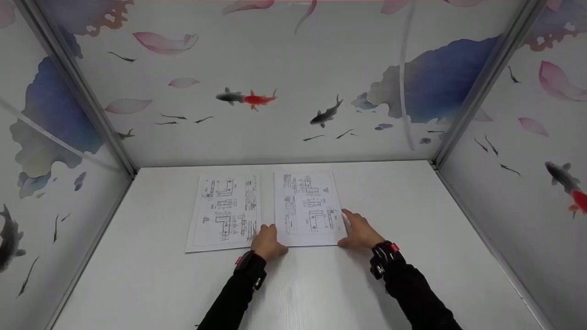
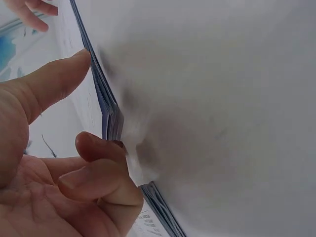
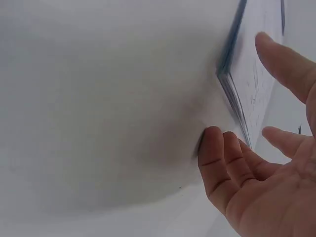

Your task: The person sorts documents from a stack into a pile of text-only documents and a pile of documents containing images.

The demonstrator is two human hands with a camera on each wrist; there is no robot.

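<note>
Two stacks of white paper printed with part drawings lie side by side on the white table. At the front left corner of the right stack [image 1: 308, 206] is my left hand [image 1: 267, 243]. Its thumb touches the front edge of the sheets in the left wrist view, and its other fingers bend loosely by the left side. My right hand [image 1: 362, 231] is at the same stack's front right corner. Its fingers [image 3: 213, 153] bend loosely beside the pages, with the thumb spread apart from them. The left stack [image 1: 224, 211] lies just beyond my left hand.
Wall panels [image 1: 284, 55] with painted fish and petals enclose the table [image 1: 151, 275] at the back and both sides. Metal posts [image 1: 486, 78] stand at the back corners. A narrow gap separates the two stacks.
</note>
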